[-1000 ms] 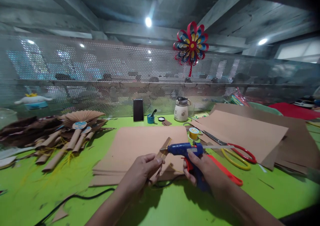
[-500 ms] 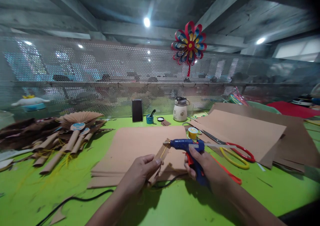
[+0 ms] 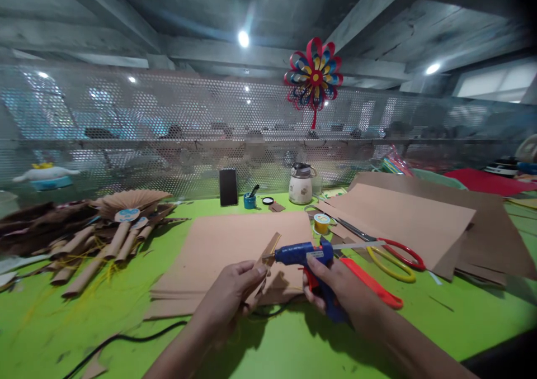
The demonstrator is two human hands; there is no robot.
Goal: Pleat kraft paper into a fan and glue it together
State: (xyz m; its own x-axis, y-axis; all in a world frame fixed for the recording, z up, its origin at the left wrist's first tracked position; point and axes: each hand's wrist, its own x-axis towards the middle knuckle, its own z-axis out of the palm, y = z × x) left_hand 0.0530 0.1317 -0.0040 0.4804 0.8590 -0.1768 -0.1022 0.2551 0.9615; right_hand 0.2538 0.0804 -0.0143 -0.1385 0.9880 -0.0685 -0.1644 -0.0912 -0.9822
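Glue gun [image 3: 300,252] has shifted toward seven o'clock along the strip [image 3: 273,242], placing work nearer the pinching left fingers [image 3: 254,276]; right fingers [image 3: 315,301] encircle its handle [image 3: 334,309].

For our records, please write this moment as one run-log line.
left hand: pinching brown strip | right hand: gripping blue glue gun | nozzle: at strip, contact unclear

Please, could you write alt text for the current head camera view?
A right hand holds a blue glue gun, its nozzle at a brown paper strip in the left hand, above a green table with stacked brown paper and scissors.
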